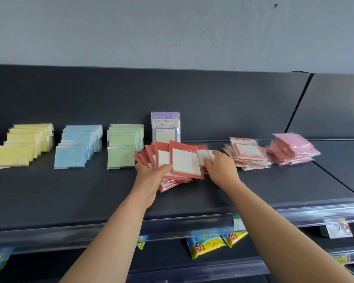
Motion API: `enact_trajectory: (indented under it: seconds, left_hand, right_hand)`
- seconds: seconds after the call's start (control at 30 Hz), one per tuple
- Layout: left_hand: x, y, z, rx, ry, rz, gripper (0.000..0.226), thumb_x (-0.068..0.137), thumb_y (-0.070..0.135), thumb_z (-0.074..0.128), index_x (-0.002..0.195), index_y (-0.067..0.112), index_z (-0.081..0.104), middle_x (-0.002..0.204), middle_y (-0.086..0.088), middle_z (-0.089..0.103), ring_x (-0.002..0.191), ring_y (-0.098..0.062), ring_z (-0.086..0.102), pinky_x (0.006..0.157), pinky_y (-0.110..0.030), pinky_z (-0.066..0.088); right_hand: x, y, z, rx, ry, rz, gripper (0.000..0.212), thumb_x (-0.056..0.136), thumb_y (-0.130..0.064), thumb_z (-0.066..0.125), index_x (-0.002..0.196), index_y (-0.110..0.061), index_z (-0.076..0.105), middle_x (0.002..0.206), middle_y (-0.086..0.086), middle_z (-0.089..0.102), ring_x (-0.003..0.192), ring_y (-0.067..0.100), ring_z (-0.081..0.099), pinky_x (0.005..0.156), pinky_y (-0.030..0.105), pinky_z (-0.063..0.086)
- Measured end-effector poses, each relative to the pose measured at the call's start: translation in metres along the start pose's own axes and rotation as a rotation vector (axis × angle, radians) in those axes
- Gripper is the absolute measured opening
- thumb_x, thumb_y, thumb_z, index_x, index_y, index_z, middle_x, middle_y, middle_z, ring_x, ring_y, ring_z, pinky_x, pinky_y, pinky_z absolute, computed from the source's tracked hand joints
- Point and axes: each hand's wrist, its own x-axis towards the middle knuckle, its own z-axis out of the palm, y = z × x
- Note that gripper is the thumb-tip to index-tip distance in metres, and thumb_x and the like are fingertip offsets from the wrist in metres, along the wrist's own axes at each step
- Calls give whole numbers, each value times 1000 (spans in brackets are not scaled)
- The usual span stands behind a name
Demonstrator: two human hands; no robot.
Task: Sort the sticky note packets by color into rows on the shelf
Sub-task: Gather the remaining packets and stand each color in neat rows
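Observation:
Yellow packets, blue packets and green packets lie in three overlapping rows on the left of the dark shelf. A purple packet stands upright against the back panel. My left hand grips a fanned stack of red-bordered packets at mid shelf, thumb on top. My right hand rests on the right end of that fan, its fingers curled over a packet there. To the right lie a salmon-bordered pile and a pink pile.
The shelf's front edge carries a clear price rail with a green tag. Yellow and blue snack bags hang on the shelf below. A grey wall rises behind the dark back panel.

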Motion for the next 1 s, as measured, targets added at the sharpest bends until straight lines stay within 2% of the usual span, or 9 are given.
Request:
enact_trajectory:
  seconds: [0.1,0.2,0.3,0.43,0.53,0.63,0.73,0.9,1.0]
  left_hand:
    - [-2,0,0,-22,-6,16,78,67,12,82,129,21,35,117,-4,65,101,-21,68,90,-46,55]
    - [-5,1,-1,-27,60,62,69,74,6,78,125,22,34,115,-1,64,102,-20,67,90,-43,55]
    - [-8,2,0,-19,100,100,64,77,3,74,122,24,33,113,1,63,102,-19,65,88,-40,54]
    - [-10,3,-1,4,98,104,62,79,4,73,122,23,32,112,0,63,100,-19,65,87,-39,54]
    - [-10,3,0,1,92,98,61,80,5,73,121,24,31,112,0,63,100,-19,65,89,-41,54]
    - [-8,3,0,1,92,87,61,80,6,73,120,24,31,112,-1,63,99,-19,66,88,-41,54]
    - [-7,2,0,-25,84,70,64,80,5,74,124,23,31,114,-2,64,102,-21,66,92,-43,53]
    - [-8,3,1,-67,80,56,67,79,6,73,128,24,31,117,-2,63,105,-21,64,95,-46,52]
    - [-11,6,3,-72,73,50,98,63,28,89,135,33,23,125,6,57,114,-16,58,102,-42,45]
  right_hand:
    - [14,-5,4,-67,-65,95,46,86,-41,61,116,-6,55,116,13,61,110,35,54,89,41,48]
    - [22,-14,-1,-46,-105,165,40,77,-38,70,96,-8,52,100,9,60,98,33,57,73,35,46]
    - [24,-19,-9,16,-167,206,39,73,-33,77,87,-9,49,75,1,53,71,21,55,54,27,39]
    - [28,-18,-17,158,-248,273,29,81,-25,71,90,-6,52,75,2,52,63,16,49,47,25,33]
    - [29,-9,-23,383,-123,321,24,90,-15,52,106,2,56,87,10,56,70,22,50,52,27,36]
    - [22,-1,-31,666,-27,332,25,94,-16,43,111,-2,55,95,8,62,81,24,60,67,33,48]
    - [11,-8,-28,873,-149,337,16,96,-11,46,103,-2,57,97,10,64,79,22,62,68,31,52]
    - [-7,-18,1,1097,-364,342,24,96,3,41,115,2,55,109,15,67,92,27,67,75,33,57]
    - [-11,-24,17,1010,-400,259,24,94,-7,50,115,-2,59,111,12,68,102,28,66,86,37,56]
